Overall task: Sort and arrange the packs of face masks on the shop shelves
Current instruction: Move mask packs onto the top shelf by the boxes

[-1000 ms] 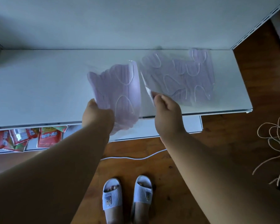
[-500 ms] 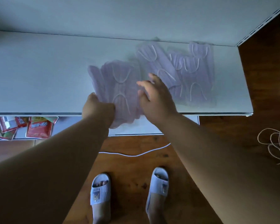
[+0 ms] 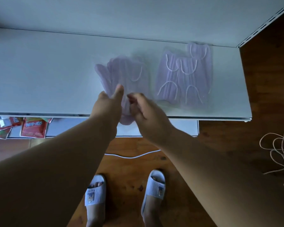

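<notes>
A clear pack of pale purple face masks (image 3: 126, 74) lies over the front edge of the white shelf (image 3: 39, 71), its lower end hanging past the edge. My left hand (image 3: 108, 104) holds its near left side, thumb raised on top. My right hand (image 3: 146, 110) has curled fingers at the pack's near right edge and pinches it; this part is blurred. A second pack of purple masks (image 3: 185, 76) lies flat on the shelf to the right, apart from both hands.
Red snack packets (image 3: 34, 127) lie on the lower shelf at the left. A white cable (image 3: 133, 155) runs over the wooden floor, and a coil of cord (image 3: 279, 149) lies at the right. My feet in white slippers (image 3: 95, 192) stand below.
The left pack has come down flatter onto the shelf. My right hand left the right pack, crossed to the left pack, and now sits curled at its near edge.
</notes>
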### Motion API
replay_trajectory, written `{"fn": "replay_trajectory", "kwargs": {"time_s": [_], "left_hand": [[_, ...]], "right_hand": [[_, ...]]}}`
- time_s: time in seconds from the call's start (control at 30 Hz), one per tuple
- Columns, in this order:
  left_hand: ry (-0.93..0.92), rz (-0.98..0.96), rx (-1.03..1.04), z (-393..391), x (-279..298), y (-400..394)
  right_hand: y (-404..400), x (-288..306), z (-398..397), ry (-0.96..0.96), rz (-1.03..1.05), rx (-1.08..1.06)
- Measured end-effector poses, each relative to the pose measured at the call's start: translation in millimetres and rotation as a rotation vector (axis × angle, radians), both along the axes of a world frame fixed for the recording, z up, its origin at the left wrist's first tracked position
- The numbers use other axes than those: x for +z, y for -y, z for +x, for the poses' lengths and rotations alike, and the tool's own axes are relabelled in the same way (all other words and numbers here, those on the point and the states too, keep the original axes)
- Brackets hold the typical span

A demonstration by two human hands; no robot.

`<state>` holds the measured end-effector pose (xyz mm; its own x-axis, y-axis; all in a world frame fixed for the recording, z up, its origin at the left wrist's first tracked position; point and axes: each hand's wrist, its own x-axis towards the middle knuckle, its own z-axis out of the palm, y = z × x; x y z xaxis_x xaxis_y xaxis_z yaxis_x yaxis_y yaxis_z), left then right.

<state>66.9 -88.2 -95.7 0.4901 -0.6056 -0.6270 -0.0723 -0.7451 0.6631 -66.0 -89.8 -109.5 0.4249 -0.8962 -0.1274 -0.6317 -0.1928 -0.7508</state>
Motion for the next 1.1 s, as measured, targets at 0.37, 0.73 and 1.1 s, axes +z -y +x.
{"fn": "replay_trajectory", "kwargs": {"time_s": [0.37, 0.73, 1.1], "left_hand": [[0.159, 0.019, -0.014, -10, -11, -12], [-0.042, -0.005, 0.031, -35, -7, -4], [0.012, -0.037, -0.012, -63, -14, 2]], "right_hand": [[30, -23, -53, -0.552, 0.015, -0.048], [-4, -7, -45, -0.009, -0.109, -0.09], [18, -4, -85, -0.099, 0.066, -0.289]]}}
